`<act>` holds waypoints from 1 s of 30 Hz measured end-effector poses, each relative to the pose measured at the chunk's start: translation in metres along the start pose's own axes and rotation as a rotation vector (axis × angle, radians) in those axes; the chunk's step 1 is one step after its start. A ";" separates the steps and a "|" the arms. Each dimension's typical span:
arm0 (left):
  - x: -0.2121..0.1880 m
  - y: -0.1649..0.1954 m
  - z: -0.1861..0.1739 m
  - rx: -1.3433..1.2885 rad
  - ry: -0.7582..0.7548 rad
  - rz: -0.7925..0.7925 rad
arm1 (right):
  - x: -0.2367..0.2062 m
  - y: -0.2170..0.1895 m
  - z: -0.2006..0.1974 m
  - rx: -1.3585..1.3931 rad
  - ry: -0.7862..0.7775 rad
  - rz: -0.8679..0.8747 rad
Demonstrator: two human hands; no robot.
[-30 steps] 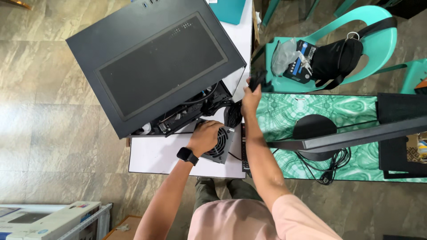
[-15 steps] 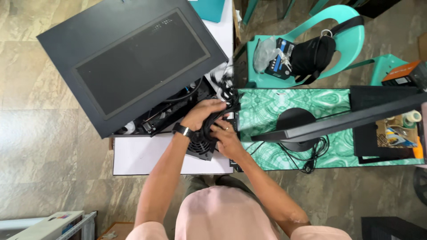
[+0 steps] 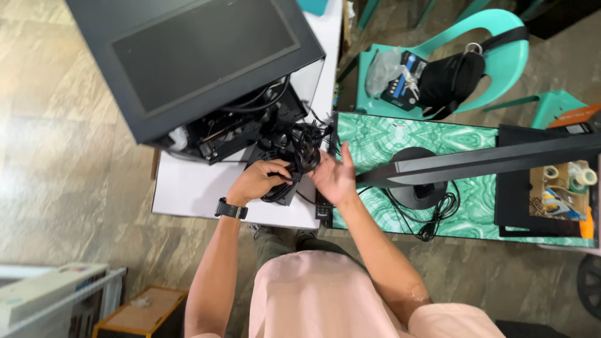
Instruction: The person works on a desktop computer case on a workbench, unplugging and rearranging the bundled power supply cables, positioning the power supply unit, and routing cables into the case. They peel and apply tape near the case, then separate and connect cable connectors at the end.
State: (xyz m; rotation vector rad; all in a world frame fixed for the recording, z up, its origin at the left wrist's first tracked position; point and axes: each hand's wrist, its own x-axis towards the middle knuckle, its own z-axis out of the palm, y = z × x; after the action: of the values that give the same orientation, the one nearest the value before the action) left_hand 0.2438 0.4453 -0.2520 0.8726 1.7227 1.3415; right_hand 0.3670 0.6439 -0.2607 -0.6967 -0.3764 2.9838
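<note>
My left hand [image 3: 253, 181] was curled around a black case fan [image 3: 275, 178] that rested on the white table [image 3: 188, 194], just near of the open side of the black computer case [image 3: 194, 62]. The fingers were closed on the fan's frame, thumb over the top. My right hand [image 3: 335, 178] sat just right of it with the fingers spread open, the tips touching the bundle of black cables [image 3: 303, 147] that ran from the fan toward the case's insides; it gripped nothing firmly that I could tell.

To handle this well, I judged that the left hand had to keep the fan steady by its frame and stay off the blades, while the right hand teased the leads apart 1 at a time instead of tugging the whole knot. The cables looked short and tangled against the case edge, so any pull risked straining a connector inside.

Further right, on the green marbled mat [image 3: 375, 141], stood a monitor [image 3: 476, 163] on its round base with its own loose cord. I wanted my right elbow kept off that. A teal chair [image 3: 501, 31] with a black bag [image 3: 451, 78] stood at the far right, well apart.
</note>
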 end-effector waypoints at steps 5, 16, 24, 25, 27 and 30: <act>-0.025 0.005 0.013 0.314 0.033 0.001 | 0.013 0.010 0.001 -0.152 0.018 0.194; -0.057 0.005 0.027 -0.713 0.255 0.115 | -0.009 0.011 0.002 -0.771 -0.253 0.037; -0.053 0.022 0.041 -0.626 0.368 0.178 | -0.011 0.007 0.001 -1.125 -0.253 -0.243; -0.054 0.023 0.043 -0.564 0.420 0.137 | -0.012 0.005 0.002 -1.189 -0.219 -0.250; -0.054 0.026 0.046 -0.545 0.475 0.129 | -0.014 0.003 0.005 -1.172 -0.199 -0.236; -0.054 0.029 0.051 -0.526 0.526 0.166 | -0.017 0.003 0.012 -1.245 -0.218 -0.277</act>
State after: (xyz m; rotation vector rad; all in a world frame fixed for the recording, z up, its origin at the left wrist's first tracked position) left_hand 0.3152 0.4277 -0.2224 0.3822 1.5511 2.1515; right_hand 0.3767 0.6364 -0.2440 -0.2570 -2.1612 2.2563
